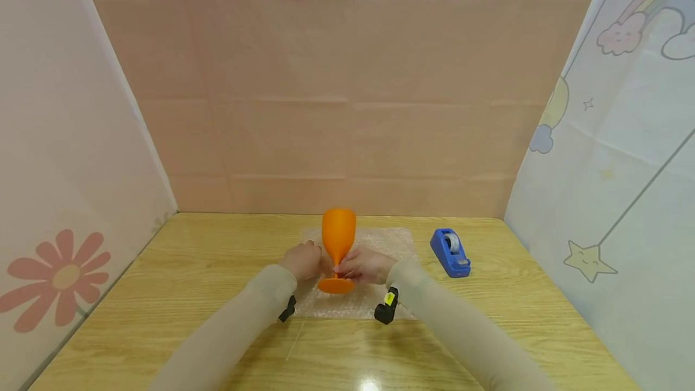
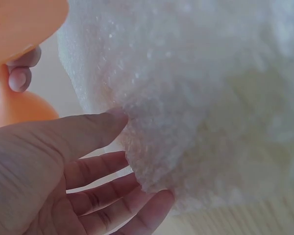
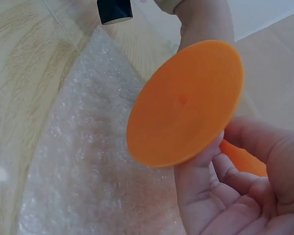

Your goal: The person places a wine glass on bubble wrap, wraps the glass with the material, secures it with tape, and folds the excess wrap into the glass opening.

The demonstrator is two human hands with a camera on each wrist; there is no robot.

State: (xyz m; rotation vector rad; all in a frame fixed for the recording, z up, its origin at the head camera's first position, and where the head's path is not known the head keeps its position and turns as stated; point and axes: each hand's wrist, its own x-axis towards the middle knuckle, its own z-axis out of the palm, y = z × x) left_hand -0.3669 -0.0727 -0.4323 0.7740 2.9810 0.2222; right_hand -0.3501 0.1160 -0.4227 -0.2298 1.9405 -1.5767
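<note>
An orange plastic goblet (image 1: 339, 233) stands over a sheet of bubble wrap (image 1: 358, 305), its bowl pointing to the back and its round foot toward the front. My right hand (image 1: 369, 265) grips the goblet by its thin stem, just above the foot (image 3: 186, 105). On the left side, my left hand (image 1: 301, 260) pinches an edge of the bubble wrap, with the thumb on one face and the fingers behind it. In the left wrist view that edge of the wrap (image 2: 152, 98) is lifted and bent upward.
A blue tape dispenser (image 1: 450, 252) with a roll of tape sits on the wooden table (image 1: 217, 270), right of the wrap. A pinkish-tan backdrop (image 1: 326, 107) rises behind the table. Patterned white sheets hang at both sides.
</note>
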